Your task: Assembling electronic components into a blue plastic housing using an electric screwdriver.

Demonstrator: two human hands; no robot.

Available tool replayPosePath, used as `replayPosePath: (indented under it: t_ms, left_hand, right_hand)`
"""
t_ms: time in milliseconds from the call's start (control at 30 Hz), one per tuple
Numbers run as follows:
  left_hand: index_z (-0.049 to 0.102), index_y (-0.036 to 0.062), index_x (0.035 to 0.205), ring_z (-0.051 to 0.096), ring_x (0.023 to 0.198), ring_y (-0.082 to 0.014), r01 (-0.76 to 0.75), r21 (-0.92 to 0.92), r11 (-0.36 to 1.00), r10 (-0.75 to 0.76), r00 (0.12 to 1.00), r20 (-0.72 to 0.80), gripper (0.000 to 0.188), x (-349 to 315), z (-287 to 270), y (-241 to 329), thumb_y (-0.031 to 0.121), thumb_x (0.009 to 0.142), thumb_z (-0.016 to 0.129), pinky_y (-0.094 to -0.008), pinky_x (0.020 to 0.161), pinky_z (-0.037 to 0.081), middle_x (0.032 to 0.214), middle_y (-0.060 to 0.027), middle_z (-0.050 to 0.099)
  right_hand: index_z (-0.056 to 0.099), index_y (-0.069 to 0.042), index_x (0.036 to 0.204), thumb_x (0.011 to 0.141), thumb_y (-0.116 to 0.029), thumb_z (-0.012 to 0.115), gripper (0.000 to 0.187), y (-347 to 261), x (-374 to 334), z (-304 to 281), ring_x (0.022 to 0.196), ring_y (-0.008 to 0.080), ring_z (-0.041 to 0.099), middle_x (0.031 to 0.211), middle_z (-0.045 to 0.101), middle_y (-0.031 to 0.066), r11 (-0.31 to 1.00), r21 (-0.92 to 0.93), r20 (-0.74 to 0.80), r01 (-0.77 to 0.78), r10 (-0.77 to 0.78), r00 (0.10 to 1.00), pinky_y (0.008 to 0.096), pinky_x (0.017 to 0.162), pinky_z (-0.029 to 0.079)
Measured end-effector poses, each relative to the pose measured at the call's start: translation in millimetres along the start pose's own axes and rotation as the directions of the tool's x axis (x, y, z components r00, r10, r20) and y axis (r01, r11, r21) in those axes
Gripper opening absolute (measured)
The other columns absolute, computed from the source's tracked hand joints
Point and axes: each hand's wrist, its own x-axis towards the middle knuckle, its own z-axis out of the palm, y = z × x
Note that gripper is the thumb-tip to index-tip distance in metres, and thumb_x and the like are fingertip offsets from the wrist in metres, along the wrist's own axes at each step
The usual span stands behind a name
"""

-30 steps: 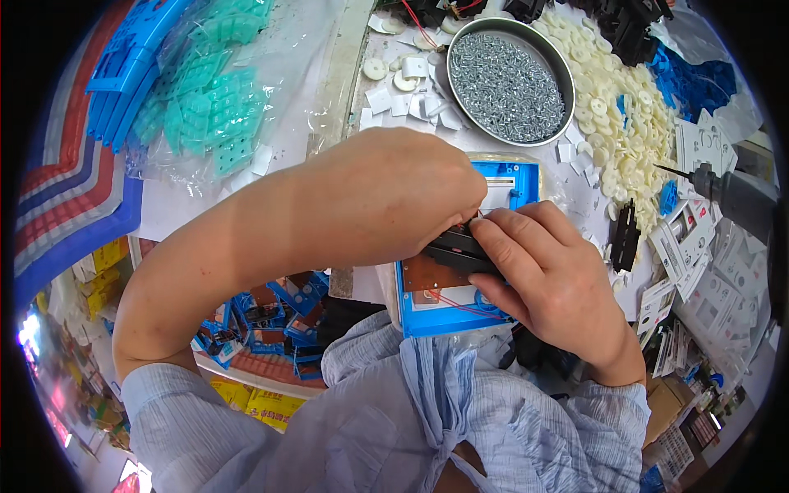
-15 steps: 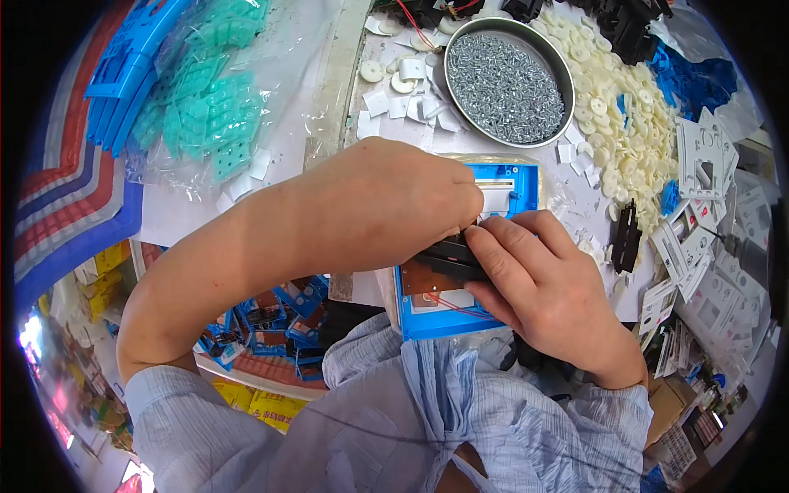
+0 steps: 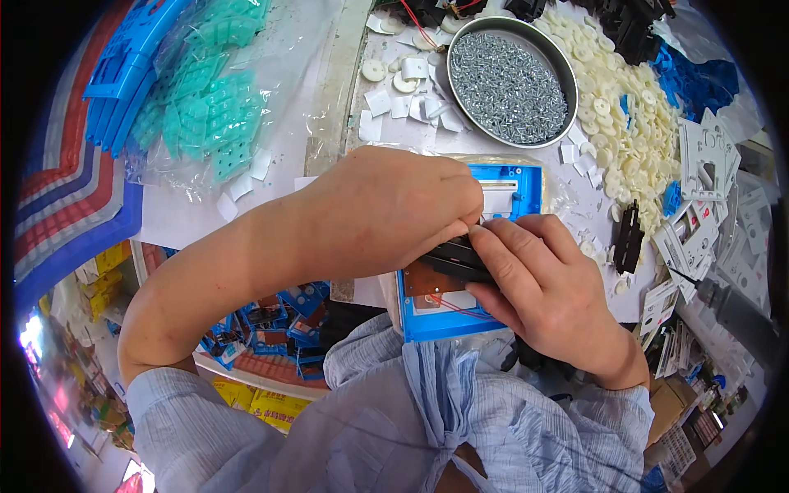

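Note:
A blue plastic casing point(image 3: 440, 327) lies at the table's near edge, with a brown circuit board point(image 3: 421, 281) and thin red wires inside it. Over the board sits a long black plastic part point(image 3: 454, 261). My right hand point(image 3: 546, 287) grips this part from the right, fingers above and thumb below. Reaching across from the left, my left hand point(image 3: 403, 201) is closed, its fingertips pinched at the far edge of the black part beside my right fingertips. Whatever the left fingertips hold is hidden.
A round metal tray point(image 3: 574, 90) full of small screws stands behind the casing. Cream plastic discs point(image 3: 604, 115) are heaped to its right. Green parts in a clear bag point(image 3: 218, 123) lie left. A dark screwdriver-like tool point(image 3: 731, 308) is at the right, near white printed panels point(image 3: 707, 156).
The dark tool at the right has swung farther into view, its tip now lower and more to the left. My left hand has lowered slightly; both hands stay at the black part.

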Motion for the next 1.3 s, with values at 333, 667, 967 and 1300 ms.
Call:
replayPosePath:
  t_ms: [333,667,967,1300]
  left_hand:
    - [0.064,0.0081,0.096,0.065,0.076,-0.0306,-0.193,0.042,0.980,0.192,0.981,0.021,0.010,5.2,-8.8,-8.1,0.012,0.089,0.070,-0.0405,0.061,0.053,0.086,-0.0068,0.062]
    - [0.064,0.0060,0.093,0.066,0.078,-0.0297,-0.093,-0.110,0.990,0.090,0.995,-0.032,0.012,3.1,-7.0,-5.3,0.005,0.085,0.073,-0.0386,0.065,0.053,0.091,-0.0069,0.064]
    - [0.065,0.0047,0.094,0.065,0.080,-0.0315,-0.012,-0.178,0.984,0.007,1.000,-0.026,0.013,3.0,-11.7,-1.7,0.002,0.084,0.072,-0.0385,0.069,0.052,0.090,-0.0096,0.064]
    - [0.064,0.0027,0.091,0.063,0.080,-0.0347,-0.012,-0.185,0.983,0.021,0.999,0.047,0.007,9.7,-13.1,-1.7,0.005,0.088,0.069,-0.0407,0.069,0.050,0.088,-0.0119,0.063]
  right_hand:
    - [0.061,0.005,0.127,0.080,-0.022,0.080,0.057,1.7,1.5,0.6,0.094,0.0314,0.063,0.115,0.066,0.0157,0.999,0.032,-0.020,-0.002,0.003,1.000,0.0339,0.073,0.058]
    - [0.055,0.007,0.125,0.070,-0.012,0.089,0.067,3.8,-2.3,6.2,0.089,0.0356,0.066,0.110,0.067,0.0185,0.965,0.254,-0.145,-0.073,0.112,0.983,0.0416,0.074,0.057]
    - [0.056,0.005,0.123,0.072,-0.015,0.089,0.064,4.5,-2.6,5.3,0.089,0.0344,0.066,0.110,0.068,0.0169,0.969,0.227,-0.117,-0.098,0.127,0.985,0.0409,0.074,0.057]
    - [0.061,0.003,0.126,0.073,-0.021,0.083,0.062,9.1,1.3,6.9,0.090,0.0304,0.064,0.104,0.067,0.0140,0.984,0.175,-0.123,-0.042,0.064,0.990,0.0353,0.068,0.057]
